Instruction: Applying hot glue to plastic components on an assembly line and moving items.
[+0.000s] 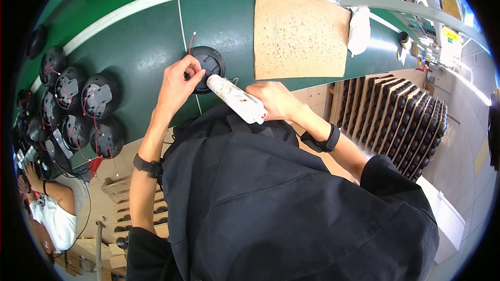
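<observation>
On the green bench lies a black round housing (212, 62) with moulded ribs inside. A thin red wire (192, 41) with a small white plug sticks out past its far left edge. My left hand (182, 77) is over the housing's left side, thumb and forefinger pinched on what appears to be the red wire; the fingers partly cover it. My right hand (273, 99) is closed around a white handheld tool (237, 100) with printed marks and a red spot. The tool's narrow end points at the housing, close to my left fingertips; its exact kind is unclear.
Several black housings with red wires (99, 96) crowd the bench at left. A stained cardboard sheet (302, 31) lies right of the work, beside a white crumpled bag (359, 30). Racks of black round parts (393, 119) stand at right. A co-worker's arm (57, 192) shows lower left.
</observation>
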A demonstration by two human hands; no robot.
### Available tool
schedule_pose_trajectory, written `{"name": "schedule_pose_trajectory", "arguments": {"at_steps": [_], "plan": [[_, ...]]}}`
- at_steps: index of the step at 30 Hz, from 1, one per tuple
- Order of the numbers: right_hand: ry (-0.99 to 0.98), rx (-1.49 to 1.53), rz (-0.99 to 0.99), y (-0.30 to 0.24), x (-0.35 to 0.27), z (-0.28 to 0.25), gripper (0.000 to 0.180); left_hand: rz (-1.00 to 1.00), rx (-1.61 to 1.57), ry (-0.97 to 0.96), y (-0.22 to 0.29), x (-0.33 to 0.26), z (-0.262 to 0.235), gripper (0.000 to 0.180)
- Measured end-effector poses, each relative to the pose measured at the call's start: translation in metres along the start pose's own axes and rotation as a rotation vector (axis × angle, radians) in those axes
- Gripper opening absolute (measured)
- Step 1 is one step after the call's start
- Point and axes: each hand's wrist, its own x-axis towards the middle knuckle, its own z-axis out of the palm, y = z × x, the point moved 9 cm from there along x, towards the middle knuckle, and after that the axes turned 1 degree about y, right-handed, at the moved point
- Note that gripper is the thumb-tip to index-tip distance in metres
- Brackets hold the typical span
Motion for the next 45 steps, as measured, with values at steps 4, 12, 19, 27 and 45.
{"name": "schedule_pose_trajectory", "arguments": {"at_steps": [4,12,19,27,45], "plan": [[-0.015,0.012,-0.010,0.003,0.000,-0.002,0.030,-0.045,0.008,-0.022,-0.008,-0.003,-0.004,0.015],[-0.051,-0.010,-0.008,0.007,-0.001,-0.003,0.030,-0.108,0.033,-0.079,-0.027,-0.021,-0.012,0.014],[-0.034,-0.007,0.006,0.010,0.000,-0.008,0.032,-0.106,-0.042,-0.202,-0.032,-0.046,-0.002,0.010],[-0.030,0.046,-0.115,0.011,0.007,-0.016,0.029,-0.032,0.007,-0.260,-0.032,-0.052,0.007,0.011],[-0.122,0.508,0.498,0.021,-0.005,-0.064,0.033,-0.130,0.209,-0.029,-0.044,-0.047,-0.010,0.091]]}}
